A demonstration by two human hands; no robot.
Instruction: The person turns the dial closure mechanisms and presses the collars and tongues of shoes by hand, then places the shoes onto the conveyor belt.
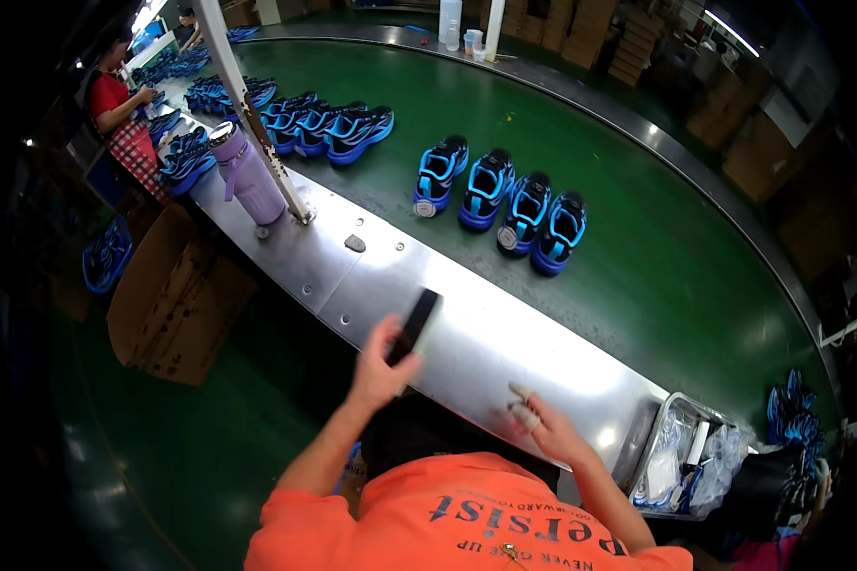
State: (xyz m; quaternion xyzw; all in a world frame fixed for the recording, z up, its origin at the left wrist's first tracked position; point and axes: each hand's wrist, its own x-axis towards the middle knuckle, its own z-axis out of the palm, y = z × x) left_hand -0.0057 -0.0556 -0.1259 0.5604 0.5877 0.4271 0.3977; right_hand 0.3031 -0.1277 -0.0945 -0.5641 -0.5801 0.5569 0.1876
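Observation:
My left hand [381, 369] is closed round a dark, flat, oblong block [415, 328], blurred by motion, whose exact kind I cannot make out. It is above the near edge of the shiny metal ledge [476, 328]. Further right, my right hand [546, 428] hovers over the same ledge with its fingers apart and nothing seen in them. Pale coverings wrap some of its fingertips. Beyond the ledge, black-and-blue sneakers [490, 186] stand in a short row on the green conveyor belt [676, 276], out of reach of both hands.
More sneakers [357, 133] line the belt at the far left. A purple bottle [248, 176] stands by a white post [257, 124]. At the right is a metal tray [671, 409] of small items. A cardboard box [176, 305] sits below left; a person in red [114, 100] works beyond.

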